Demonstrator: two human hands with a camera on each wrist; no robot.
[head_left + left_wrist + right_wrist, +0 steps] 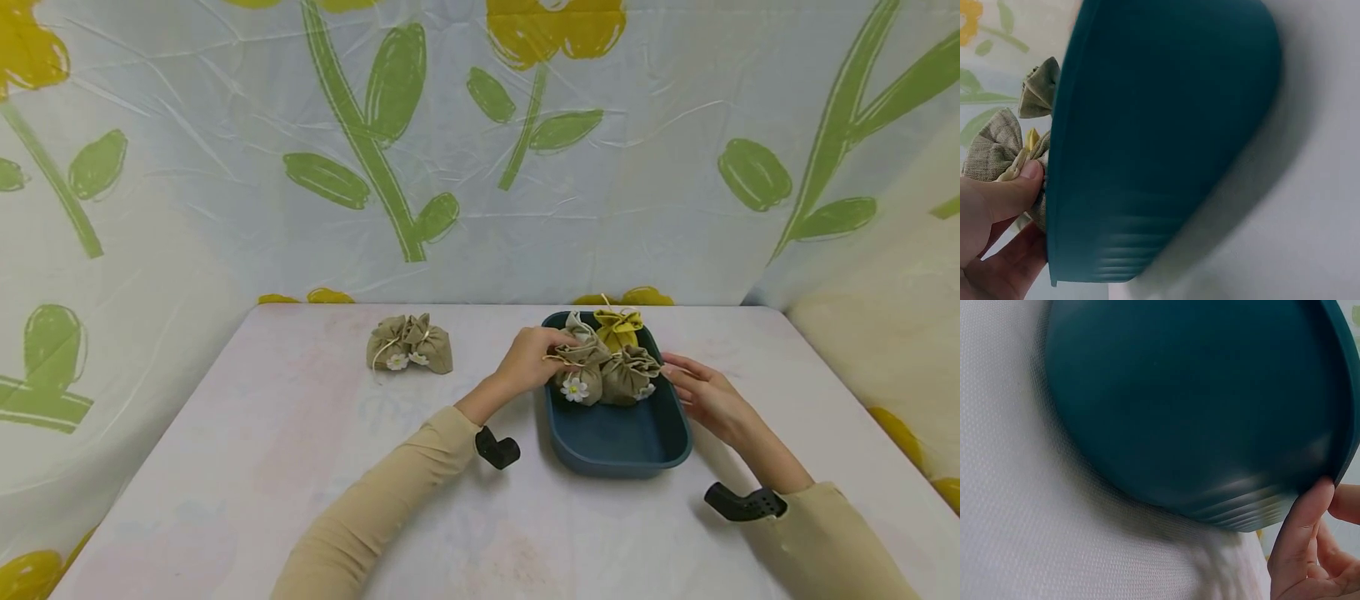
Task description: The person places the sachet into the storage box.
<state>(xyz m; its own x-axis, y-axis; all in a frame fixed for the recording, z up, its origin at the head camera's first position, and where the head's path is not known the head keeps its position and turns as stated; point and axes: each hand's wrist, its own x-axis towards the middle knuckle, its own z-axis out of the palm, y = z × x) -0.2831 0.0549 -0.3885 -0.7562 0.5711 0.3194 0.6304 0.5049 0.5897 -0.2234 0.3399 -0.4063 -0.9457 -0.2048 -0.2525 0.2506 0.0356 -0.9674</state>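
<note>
A dark teal plastic bin (pixel 622 464) stands on the table with several small drawstring pouches at its far end. My left hand (pixel 531 357) pinches the gathered neck of a beige pouch (pixel 581 383) with a white flower, inside the bin's left side. Thumb and fingers round that neck (pixel 991 150) show in the left wrist view. Beside it sit another beige pouch (pixel 628 379) and a mustard-yellow pouch (pixel 618 331); a pale one (pixel 581 325) is partly hidden. My right hand (pixel 708 396) holds the bin's right rim, thumb and finger at the edge in the right wrist view.
Two more beige pouches, a left one (pixel 385 342) and a right one (pixel 431 346), stand side by side on the table (pixel 300 433) at the back left. A flower-printed cloth (pixel 637 208) hangs behind the table and along its sides.
</note>
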